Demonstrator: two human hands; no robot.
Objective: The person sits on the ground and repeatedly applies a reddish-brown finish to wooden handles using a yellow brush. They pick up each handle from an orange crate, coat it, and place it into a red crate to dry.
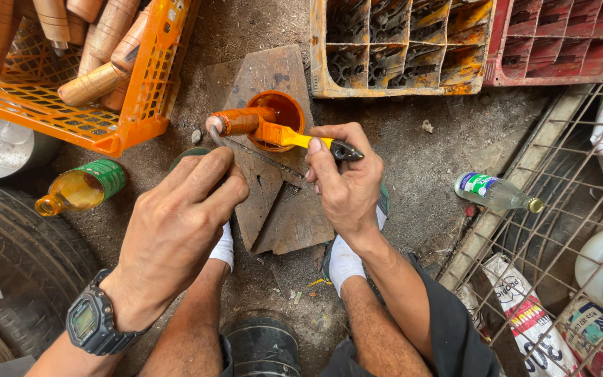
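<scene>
Brush (300, 139) pinched in right hand (347, 185) paints wooden piece (240, 121), left hand (179, 223) pinching its wire handle (216, 136) above orange paint cup (284, 112) to catch drips.

Glossy wet orange paint coats the cylindrical piece (240, 121) and brush (294, 137); plastic lattice crate (149, 91) upper left; rough, gritty ground (420, 160).

A small pot (277, 117) stands on a flat slab (273, 188) on the floor (420, 153), between the left hand (176, 230) and the right hand (347, 185). A basket (71, 105) of cylinders (95, 82) sits far left, with a bottle (82, 188) lying before it. Two crates (403, 45) stand behind the pot, and another bottle (493, 192) lies right, beside a wire rack (567, 209).
</scene>
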